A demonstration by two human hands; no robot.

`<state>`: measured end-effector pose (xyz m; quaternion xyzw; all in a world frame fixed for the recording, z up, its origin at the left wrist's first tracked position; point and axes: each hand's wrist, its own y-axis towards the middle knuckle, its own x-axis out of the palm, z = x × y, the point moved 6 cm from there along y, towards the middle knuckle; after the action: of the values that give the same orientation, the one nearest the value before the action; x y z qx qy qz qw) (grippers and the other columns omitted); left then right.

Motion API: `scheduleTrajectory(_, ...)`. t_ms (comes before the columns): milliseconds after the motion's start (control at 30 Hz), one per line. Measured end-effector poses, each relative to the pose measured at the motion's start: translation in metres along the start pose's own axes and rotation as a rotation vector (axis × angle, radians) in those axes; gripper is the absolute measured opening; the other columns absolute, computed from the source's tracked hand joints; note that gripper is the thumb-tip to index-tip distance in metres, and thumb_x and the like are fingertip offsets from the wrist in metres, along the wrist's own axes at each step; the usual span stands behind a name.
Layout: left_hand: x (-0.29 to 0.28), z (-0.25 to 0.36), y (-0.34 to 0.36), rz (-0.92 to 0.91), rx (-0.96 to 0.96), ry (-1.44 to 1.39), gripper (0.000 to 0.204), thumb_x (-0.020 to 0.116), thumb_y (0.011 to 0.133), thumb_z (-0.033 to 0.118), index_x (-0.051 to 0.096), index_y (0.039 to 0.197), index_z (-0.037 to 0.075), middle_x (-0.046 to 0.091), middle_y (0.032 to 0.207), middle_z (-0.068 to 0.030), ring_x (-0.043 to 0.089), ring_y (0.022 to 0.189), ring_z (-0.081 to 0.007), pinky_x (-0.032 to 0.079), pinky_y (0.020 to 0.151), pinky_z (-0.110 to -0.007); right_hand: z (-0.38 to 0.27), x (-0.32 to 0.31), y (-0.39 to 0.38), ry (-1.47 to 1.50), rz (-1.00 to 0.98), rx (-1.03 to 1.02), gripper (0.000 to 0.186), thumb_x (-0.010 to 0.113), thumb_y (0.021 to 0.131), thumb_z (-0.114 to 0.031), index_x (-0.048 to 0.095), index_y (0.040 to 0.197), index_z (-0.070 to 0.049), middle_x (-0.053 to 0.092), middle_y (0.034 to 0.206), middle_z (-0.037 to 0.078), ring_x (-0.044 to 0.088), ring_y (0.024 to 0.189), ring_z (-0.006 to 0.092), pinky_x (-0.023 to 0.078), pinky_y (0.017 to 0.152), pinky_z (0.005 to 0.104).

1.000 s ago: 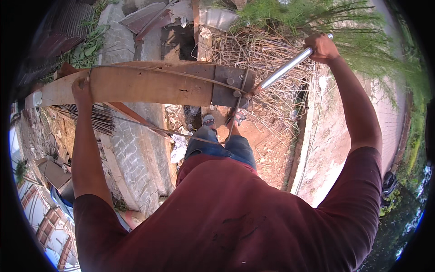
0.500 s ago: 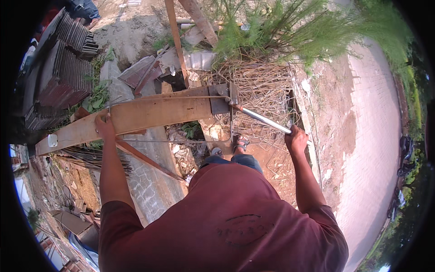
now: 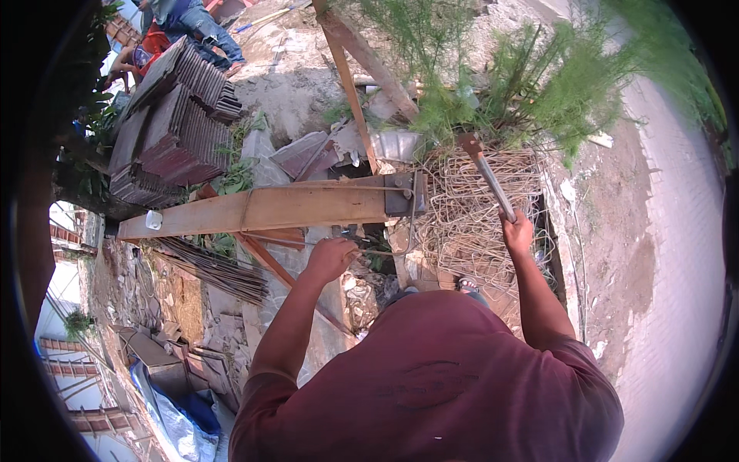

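Left hand (image 3: 332,258) holds the rod (image 3: 379,252) off the counter's (image 3: 323,206) near edge, likely stiff, best gripped mid-leg; right hand (image 3: 517,229) clasps the pipe (image 3: 495,183).

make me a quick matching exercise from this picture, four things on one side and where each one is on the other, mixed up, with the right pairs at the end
Things
1. silver-coloured bar
2. small white object
3. dark metal plate
4. thin bent rod

Places
A. on the left end of the wooden plank
B. in the left hand
C. in the right hand
D. at the plank's right end

Right pairs: 1-C, 2-A, 3-D, 4-B
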<state>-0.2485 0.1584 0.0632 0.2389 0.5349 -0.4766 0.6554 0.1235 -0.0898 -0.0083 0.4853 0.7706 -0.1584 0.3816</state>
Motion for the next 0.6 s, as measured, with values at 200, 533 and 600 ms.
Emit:
scheduleTrajectory(200,-0.128,0.074,-0.020,0.529,0.082,0.063,0.023,0.063,0.076,0.011,0.063,0.099,0.009,0.060,0.083,-0.0088,0.060,0.072,-0.0287,0.048,0.066,-0.040,0.045,-0.019,0.019,0.086,-0.136,0.073,0.047,0.065,0.080,-0.044,0.054,0.066,-0.001,0.048,0.053,0.015,0.045,0.050,0.0235,0.040,0.052,0.0383)
scheduleTrajectory(533,-0.035,0.003,-0.008,0.432,-0.760,-0.289,0.031,0.050,0.092,0.030,0.066,0.093,0.003,0.064,0.073,-0.0156,0.062,0.073,-0.0297,0.046,0.068,-0.037,0.176,-0.013,-0.014,-0.011,-0.387,0.134,0.038,0.065,0.079,-0.038,0.061,0.073,0.000,0.056,0.060,0.019,0.056,0.056,0.0327,0.044,0.058,0.0404)
scheduleTrajectory(600,-0.012,0.001,-0.009,0.397,-0.907,-0.304,0.036,0.050,0.091,0.035,0.067,0.089,0.003,0.063,0.073,-0.0159,0.062,0.072,-0.0296,0.046,0.068,-0.037,0.173,-0.023,-0.016,0.011,-0.429,0.166,0.037,0.065,0.078,-0.037,0.061,0.075,0.000,0.058,0.063,0.020,0.058,0.060,0.0346,0.045,0.060,0.0410)
